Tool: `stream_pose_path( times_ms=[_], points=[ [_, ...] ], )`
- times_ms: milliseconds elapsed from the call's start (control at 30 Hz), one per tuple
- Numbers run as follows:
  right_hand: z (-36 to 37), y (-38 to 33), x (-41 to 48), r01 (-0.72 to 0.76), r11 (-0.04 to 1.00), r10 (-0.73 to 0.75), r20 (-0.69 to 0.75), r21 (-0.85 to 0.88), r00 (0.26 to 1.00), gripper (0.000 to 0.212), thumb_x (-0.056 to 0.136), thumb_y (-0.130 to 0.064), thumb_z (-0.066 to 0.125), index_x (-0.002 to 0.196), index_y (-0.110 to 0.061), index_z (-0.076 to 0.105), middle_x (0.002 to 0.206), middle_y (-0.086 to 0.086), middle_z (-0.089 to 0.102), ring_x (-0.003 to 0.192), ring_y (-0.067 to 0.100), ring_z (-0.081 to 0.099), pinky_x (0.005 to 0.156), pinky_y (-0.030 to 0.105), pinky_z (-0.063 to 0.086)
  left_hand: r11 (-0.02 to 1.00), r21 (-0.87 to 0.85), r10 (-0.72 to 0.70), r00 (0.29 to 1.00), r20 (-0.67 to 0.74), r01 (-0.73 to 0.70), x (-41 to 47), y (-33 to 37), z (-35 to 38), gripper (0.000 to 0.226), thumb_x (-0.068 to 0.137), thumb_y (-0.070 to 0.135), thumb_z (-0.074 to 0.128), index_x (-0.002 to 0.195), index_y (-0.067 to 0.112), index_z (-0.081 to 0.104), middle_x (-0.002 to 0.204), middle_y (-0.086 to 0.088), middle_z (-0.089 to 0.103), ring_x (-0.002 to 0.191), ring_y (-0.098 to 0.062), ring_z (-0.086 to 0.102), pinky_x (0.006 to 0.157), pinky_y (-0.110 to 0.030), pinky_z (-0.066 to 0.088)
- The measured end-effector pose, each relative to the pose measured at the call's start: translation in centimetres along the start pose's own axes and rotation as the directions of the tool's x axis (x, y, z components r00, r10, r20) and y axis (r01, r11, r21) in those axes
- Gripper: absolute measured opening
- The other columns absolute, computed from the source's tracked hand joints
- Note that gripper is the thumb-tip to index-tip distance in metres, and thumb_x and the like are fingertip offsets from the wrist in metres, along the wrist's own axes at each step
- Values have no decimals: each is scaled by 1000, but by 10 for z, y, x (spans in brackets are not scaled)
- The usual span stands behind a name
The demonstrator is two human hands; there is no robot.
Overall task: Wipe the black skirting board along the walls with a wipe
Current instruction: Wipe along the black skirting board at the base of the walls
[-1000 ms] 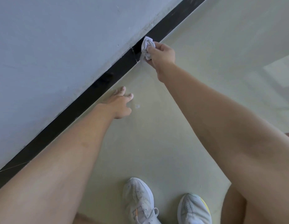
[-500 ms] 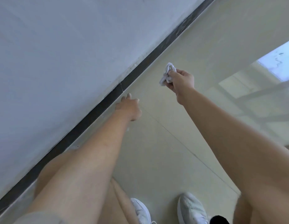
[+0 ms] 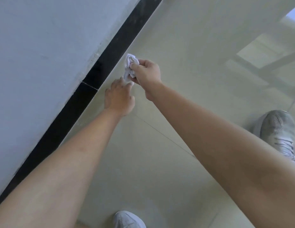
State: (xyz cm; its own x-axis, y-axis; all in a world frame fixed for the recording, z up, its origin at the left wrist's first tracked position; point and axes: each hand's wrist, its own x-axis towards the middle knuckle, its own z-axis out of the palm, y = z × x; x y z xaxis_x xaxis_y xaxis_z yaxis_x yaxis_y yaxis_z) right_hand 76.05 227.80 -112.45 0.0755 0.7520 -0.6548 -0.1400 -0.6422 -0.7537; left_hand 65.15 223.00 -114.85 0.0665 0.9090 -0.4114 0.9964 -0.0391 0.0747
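Observation:
The black skirting board (image 3: pixel 108 56) runs diagonally from bottom left to top right under a pale grey wall. A joint line crosses it near the middle. My right hand (image 3: pixel 147 72) is shut on a crumpled white wipe (image 3: pixel 129 65), held just off the board above the floor. My left hand (image 3: pixel 118 96) reaches in below it, fingers spread, its fingertips touching the wipe's lower end. Whether those fingers pinch the wipe is hidden.
The pale grey wall (image 3: pixel 44 46) fills the left. Glossy cream floor tiles (image 3: pixel 192 46) reflect a window at the right. One white shoe (image 3: pixel 278 130) stands at the right and another white shoe (image 3: pixel 128 219) at the bottom edge.
My right hand came off the skirting board with the wipe. My left hand moved up from the floor to meet the wipe. The right shoe shifted out to the right.

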Motion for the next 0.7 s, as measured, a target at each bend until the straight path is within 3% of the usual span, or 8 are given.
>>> stream_pose_path(
  times_ms=[233,300,400,467,567,700],
  points=[
    [36,2,28,4,997,14,217,-82,976,7,91,-28,64,93,-21,66,76,-1,70,85,22,72,87,47,60,982,-67,-185,977,-103,179,0,17,11,30,86,12,44,113,5,56,125,-15,54,118,-32,47,86,-42,42],
    [45,-2,38,48,996,-30,216,-76,976,5,92,-27,64,91,-23,66,82,1,71,89,22,72,87,43,61,976,-115,-200,970,-136,185,-1,17,20,30,84,11,45,109,4,59,135,-15,52,125,-31,45,90,-42,41],
    [37,-22,67,113,990,-102,132,-86,986,15,93,-24,63,87,-12,70,71,1,66,69,18,66,78,33,60,969,-181,-196,970,-145,169,-3,13,31,48,85,12,48,132,18,54,152,-7,36,141,-23,30,104,-41,36],
    [18,-48,95,99,995,-98,47,-33,994,15,94,-23,63,84,-14,70,70,1,67,65,15,66,76,33,63,962,-193,-219,966,-135,192,-2,13,32,54,86,13,48,138,26,48,154,-3,33,142,-19,28,105,-38,33],
    [-11,-87,139,132,989,-128,-67,61,989,16,92,-23,67,92,-8,70,77,5,69,72,20,71,73,36,65,949,-200,-275,950,-147,244,2,17,30,50,87,16,48,135,29,51,153,0,35,139,-16,31,103,-36,34],
    [-12,-87,145,236,971,-237,-143,-24,961,19,91,-32,66,94,-14,67,76,0,68,63,9,66,72,35,64,915,-260,-365,907,-208,308,7,27,35,42,85,14,50,123,27,62,144,-2,46,131,-20,42,96,-39,36]
  ],
)
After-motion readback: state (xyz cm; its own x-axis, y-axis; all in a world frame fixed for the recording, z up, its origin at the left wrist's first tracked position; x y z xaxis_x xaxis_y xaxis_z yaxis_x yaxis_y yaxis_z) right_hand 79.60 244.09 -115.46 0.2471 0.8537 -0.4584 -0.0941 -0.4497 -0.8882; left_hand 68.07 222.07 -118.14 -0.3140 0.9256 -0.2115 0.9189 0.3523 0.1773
